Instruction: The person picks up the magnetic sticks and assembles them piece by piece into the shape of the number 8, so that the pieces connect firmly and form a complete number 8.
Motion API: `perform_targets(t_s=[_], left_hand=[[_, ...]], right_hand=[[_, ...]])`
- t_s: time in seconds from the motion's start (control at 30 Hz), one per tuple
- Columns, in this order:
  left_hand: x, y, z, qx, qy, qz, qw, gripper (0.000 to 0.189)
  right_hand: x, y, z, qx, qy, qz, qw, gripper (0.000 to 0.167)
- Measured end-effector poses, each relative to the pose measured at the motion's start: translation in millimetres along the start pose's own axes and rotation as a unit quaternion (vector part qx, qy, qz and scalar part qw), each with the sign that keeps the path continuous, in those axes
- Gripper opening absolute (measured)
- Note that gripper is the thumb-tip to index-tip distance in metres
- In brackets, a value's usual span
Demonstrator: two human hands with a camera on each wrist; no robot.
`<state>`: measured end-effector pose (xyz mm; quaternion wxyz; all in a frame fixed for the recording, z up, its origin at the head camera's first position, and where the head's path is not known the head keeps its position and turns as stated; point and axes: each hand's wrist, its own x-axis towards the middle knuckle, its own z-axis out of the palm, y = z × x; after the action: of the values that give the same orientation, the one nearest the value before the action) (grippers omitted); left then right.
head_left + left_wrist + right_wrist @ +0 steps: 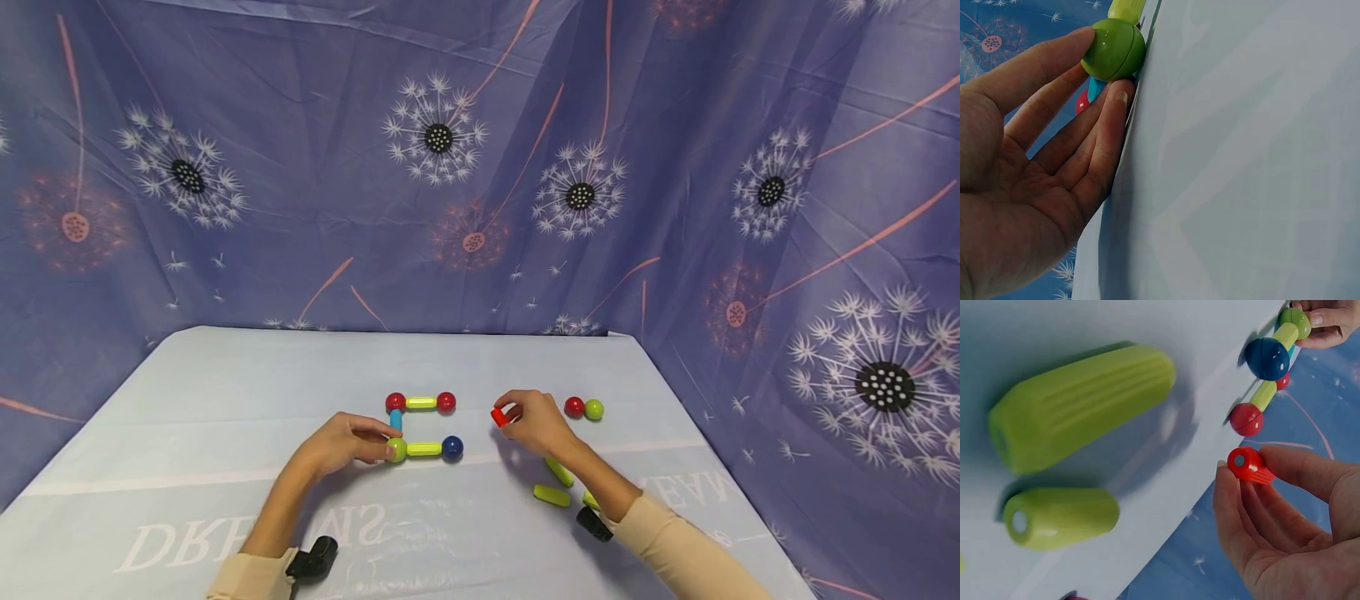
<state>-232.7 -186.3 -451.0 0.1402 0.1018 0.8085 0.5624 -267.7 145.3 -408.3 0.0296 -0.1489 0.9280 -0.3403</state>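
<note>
My left hand (341, 446) pinches a green ball (1113, 50) between thumb and fingers at a corner of a magnetic ball-and-rod frame. From that ball, a yellow-green rod (424, 448) runs right to a dark blue ball (452, 448). A light blue rod (396, 421) leads away from it to a red ball (395, 402). A second yellow-green rod (421, 402) joins this one to another red ball (446, 402). To the right of the frame, my right hand (536, 423) holds a short red rod (1250, 465) by the fingertips, its metal end showing in the right wrist view.
Beyond the right hand, a loose red ball (574, 407) and a green ball (594, 409) sit side by side. Several yellow-green rods, one of them a ridged rod (1085, 406), lie under the right forearm. A purple dandelion-print curtain (300, 167) hangs behind the pale table cover (247, 400).
</note>
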Motion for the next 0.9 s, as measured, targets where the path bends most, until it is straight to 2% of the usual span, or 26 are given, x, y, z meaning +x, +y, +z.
perform_targets(t_s=[0.57,0.9], left_hand=[[1.6,-2.4,-1.8,-0.004,-0.002,0.008,1.0,0.035],[1.3,-3.1,-0.7,-0.006,-0.004,0.008,0.9999,0.034]], right_hand=[[11.4,-17.5,18.2,0.03,0.006,-0.046,0.9985,0.037],[15.7,-24.5,26.3,0.068,0.01,-0.04,0.9968,0.034]])
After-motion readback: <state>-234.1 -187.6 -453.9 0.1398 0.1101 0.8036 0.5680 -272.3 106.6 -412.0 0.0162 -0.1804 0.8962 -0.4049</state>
